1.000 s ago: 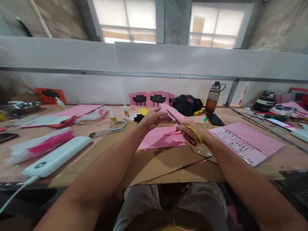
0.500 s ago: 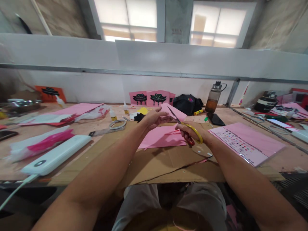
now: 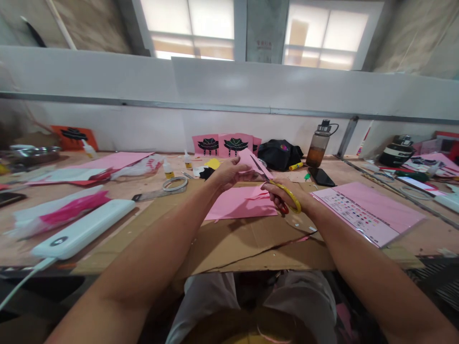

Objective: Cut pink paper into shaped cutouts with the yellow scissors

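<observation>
Pinched in my left hand point(image 3: 229, 173) is a piece of pink paper point(image 3: 246, 158), held up over the table. My right hand point(image 3: 277, 190) grips a pair of scissors with yellow and red handles point(image 3: 294, 199). Their dark blades lie along the pink piece, close to its right edge. Below both hands, a larger pink sheet point(image 3: 229, 204) lies on brown cardboard point(image 3: 229, 243). A thin reddish-pink strip point(image 3: 261, 195) rests over that sheet near my right hand.
A white power bank point(image 3: 84, 229) with a cable sits left. Behind my hands are glue bottles point(image 3: 168, 169), a tape roll point(image 3: 175, 184), pink cards with black hat shapes point(image 3: 234, 145), a black cap point(image 3: 278, 155), a drink bottle point(image 3: 318, 145) and a phone point(image 3: 322, 177). A printed pink packet point(image 3: 373, 210) lies right.
The pink piece has turned and tilted in my left hand, its right part now narrower in view. The scissors' blades have shifted slightly along it. Both arms stay nearly in place.
</observation>
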### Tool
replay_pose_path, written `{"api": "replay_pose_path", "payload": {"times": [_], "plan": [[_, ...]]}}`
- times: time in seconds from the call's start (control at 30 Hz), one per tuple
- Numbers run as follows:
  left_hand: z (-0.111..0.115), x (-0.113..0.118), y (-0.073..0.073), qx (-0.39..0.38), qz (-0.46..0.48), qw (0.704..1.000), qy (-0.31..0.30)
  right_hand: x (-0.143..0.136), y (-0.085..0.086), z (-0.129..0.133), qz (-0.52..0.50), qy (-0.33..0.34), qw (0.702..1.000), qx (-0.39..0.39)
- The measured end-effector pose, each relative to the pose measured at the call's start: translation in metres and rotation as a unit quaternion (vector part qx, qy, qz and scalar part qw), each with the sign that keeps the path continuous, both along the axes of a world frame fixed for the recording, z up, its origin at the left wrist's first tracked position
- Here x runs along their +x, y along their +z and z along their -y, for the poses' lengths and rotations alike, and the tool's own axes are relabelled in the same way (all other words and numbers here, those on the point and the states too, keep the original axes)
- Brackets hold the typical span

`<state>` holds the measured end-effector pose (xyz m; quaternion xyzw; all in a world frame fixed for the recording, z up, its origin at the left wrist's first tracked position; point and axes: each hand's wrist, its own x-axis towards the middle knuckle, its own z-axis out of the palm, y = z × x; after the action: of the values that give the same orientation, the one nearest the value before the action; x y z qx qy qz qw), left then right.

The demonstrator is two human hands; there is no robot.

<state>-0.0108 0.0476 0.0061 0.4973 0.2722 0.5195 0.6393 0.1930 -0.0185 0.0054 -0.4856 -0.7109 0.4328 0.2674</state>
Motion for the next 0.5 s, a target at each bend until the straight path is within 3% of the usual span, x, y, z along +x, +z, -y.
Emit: {"api": "replay_pose_path", "payload": {"times": [0.5], "plan": [[-0.0033, -0.0036, 0.0005, 0.012, -0.018, 1.000, -0.005, 0.0021, -0.0031, -0.0034, -0.016, 0.022, 1.000, -0.009]]}}
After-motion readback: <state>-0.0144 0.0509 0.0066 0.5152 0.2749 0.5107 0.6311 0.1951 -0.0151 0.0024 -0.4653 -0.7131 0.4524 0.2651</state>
